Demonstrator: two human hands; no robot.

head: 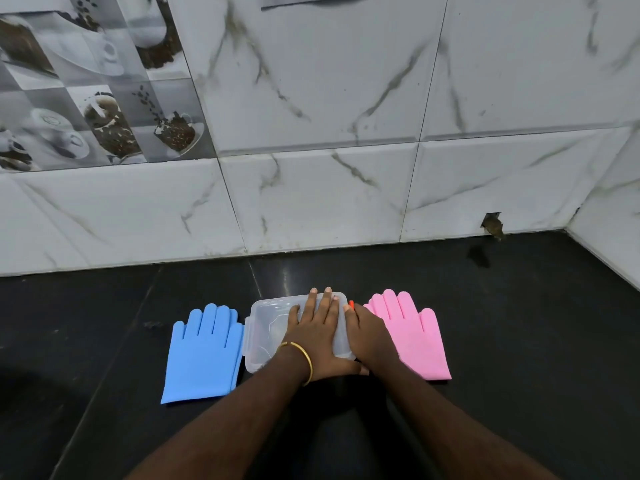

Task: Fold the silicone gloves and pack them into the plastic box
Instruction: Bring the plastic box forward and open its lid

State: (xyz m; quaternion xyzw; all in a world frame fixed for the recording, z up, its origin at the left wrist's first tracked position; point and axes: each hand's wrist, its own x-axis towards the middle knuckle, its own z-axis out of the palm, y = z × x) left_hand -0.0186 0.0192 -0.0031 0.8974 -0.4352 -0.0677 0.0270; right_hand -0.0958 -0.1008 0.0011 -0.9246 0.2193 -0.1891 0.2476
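A clear plastic box (266, 327) with its lid on stands on the black counter, clips along its left side. My left hand (315, 334), a gold bangle at the wrist, lies flat on the lid with fingers stretched out. My right hand (369, 332) grips the box's right edge, fingers curled over it and mostly hidden. A blue silicone glove (204, 355) lies flat and unfolded just left of the box, touching it. A pink silicone glove (412, 334) lies flat and unfolded on the right, its inner edge under my right hand.
The black counter (104, 341) runs back to a white marble-tiled wall (311, 202). A side wall (609, 230) closes the right corner. A small dark hole (491, 225) sits at the wall's base, back right.
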